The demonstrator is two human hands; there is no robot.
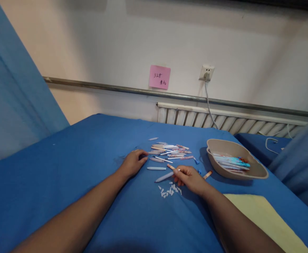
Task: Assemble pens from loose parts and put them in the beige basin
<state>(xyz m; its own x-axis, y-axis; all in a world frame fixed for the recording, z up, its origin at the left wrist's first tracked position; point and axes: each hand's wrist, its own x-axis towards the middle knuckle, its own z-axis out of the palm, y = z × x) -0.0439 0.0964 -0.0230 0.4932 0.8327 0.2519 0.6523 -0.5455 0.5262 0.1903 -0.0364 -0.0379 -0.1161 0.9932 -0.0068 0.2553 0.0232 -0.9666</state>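
My left hand [133,163] rests on the blue cloth [77,175], fingers curled and reaching toward the near edge of a scatter of pen parts [168,151]. My right hand [189,179] is closed on a thin orange-tipped pen piece [172,167] pinched between thumb and fingers. A pale pen barrel [164,176] lies just left of that hand, and another pale barrel [156,168] lies between the two hands. A small heap of white pen tips [169,191] sits right below my right hand.
A beige tray [254,170] holding several blue-capped pens stands to the right. A yellow cloth [264,218] lies at the near right. Behind are a radiator [222,119], a wall socket [206,72] with cable, a pink note [159,77], and blue curtains.
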